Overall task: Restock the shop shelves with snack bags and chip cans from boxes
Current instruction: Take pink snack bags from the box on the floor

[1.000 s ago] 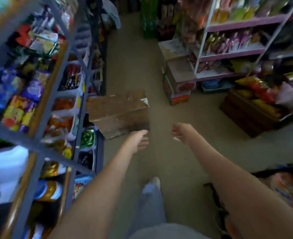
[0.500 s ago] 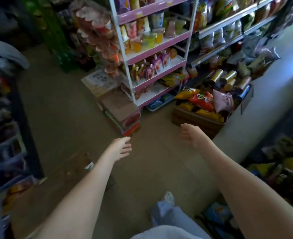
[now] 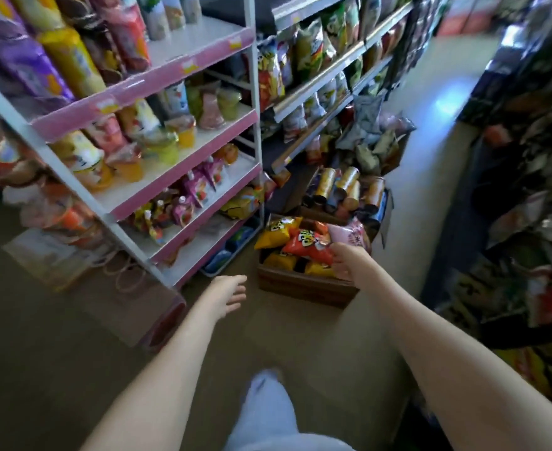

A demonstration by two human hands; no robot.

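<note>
Right hand (image 3: pixel 349 263) at orange snack bag (image 3: pixel 303 244) in brown box (image 3: pixel 300 286), grasp indeterminate; boxed chip cans (image 3: pixel 349 187) beyond; left hand (image 3: pixel 227 292) slack.

tan floor (image 3: pixel 268 340) – carries brown box (image 3: pixel 303 288) of snack bags (image 3: pixel 300 245), chip-can box (image 3: pixel 385 206) behind it

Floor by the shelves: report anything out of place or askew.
The chip cans lean jumbled at different angles in an open box instead of standing straight. Behind them, crumpled bags lie in a loose, untidy heap below the shelf.
</note>
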